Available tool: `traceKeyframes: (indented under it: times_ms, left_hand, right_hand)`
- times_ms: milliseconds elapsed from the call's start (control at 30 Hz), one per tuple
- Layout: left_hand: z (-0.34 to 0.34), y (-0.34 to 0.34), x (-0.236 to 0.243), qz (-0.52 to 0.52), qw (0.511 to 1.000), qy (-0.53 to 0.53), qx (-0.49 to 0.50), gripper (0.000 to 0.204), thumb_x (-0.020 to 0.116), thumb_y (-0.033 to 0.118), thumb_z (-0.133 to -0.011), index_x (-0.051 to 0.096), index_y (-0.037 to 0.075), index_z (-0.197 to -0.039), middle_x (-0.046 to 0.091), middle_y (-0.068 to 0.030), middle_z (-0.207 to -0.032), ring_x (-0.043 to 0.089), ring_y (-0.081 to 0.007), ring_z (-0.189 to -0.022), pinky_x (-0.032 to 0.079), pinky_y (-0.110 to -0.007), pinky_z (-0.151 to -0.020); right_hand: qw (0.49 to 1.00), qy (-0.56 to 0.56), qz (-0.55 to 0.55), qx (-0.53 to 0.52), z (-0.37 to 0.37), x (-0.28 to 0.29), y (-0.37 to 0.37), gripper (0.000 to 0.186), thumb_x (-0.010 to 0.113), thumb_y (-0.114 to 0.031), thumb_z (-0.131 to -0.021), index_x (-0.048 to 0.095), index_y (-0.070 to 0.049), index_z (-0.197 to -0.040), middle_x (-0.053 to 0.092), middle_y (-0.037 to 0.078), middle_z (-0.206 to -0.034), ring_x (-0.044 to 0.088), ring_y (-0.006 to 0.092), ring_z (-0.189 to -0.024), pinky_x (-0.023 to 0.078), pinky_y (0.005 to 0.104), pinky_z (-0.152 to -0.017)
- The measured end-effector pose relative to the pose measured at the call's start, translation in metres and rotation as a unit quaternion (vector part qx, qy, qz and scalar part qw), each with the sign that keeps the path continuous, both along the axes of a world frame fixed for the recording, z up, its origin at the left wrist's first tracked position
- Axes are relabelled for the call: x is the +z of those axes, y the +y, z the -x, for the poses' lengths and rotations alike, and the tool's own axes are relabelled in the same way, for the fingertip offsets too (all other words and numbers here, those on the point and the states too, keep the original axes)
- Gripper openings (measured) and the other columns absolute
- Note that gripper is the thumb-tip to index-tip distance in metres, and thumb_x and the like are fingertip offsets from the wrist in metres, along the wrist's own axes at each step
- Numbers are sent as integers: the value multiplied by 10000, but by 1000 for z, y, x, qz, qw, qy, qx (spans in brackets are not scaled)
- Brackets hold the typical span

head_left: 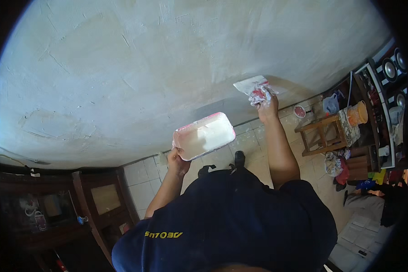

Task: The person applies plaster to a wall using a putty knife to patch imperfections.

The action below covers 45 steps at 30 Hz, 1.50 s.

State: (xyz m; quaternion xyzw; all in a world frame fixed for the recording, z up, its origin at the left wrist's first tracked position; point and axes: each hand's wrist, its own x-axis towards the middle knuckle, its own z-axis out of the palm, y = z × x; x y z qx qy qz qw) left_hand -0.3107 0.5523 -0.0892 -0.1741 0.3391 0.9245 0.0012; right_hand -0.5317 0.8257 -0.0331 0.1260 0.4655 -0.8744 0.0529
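Note:
My left hand (178,164) grips the near left corner of a shallow rectangular tray (182,138) with a pinkish rim. White putty (215,131) coats the inside of the tray. Fingers smeared with white, my right hand (268,108) is closed round the red handle of a putty knife (249,84). The knife's broad, pale blade lies against or very near the wall (154,68); I cannot tell whether it touches. Uneven patches and raised ridges mark the wall's whitish surface.
Dark wooden cabinets (106,204) stand at the left. On the right are a wooden stool (324,134) with an orange bucket (358,113), a small tub (299,111) on the tiled floor (254,156), and a shelf with speakers (389,69). Clothes lie heaped at lower right.

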Motion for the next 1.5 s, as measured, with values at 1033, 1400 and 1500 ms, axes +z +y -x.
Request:
traceKeyframes:
  times_ms: [1033,1400,1500]
  left_hand:
    - [-6,-8,-9,39,996,-76,15,608,482,264,-679,468,65,-1254,530,-106,-1192,491,-275,-1105,360,-455,-957]
    - [-4,1,6,1,998,-48,48,562,501,269,-684,515,65,-1207,555,-96,-1155,503,-265,-1089,371,-432,-950]
    - [-6,-6,-1,-34,997,-47,44,615,467,154,-662,429,57,-1268,511,-103,-1190,483,-266,-1122,375,-430,-963]
  right_hand:
    - [995,-12,-46,-93,8,-181,-17,220,604,-59,-832,588,21,-1037,610,82,-984,600,172,-844,492,303,-720]
    - [995,77,-36,-45,37,71,-20,90,561,-81,-827,576,-36,-904,612,80,-851,623,194,-738,476,300,-529]
    - [986,162,24,-28,29,128,-19,141,557,-106,-830,588,-40,-951,612,82,-854,620,199,-782,480,286,-557]
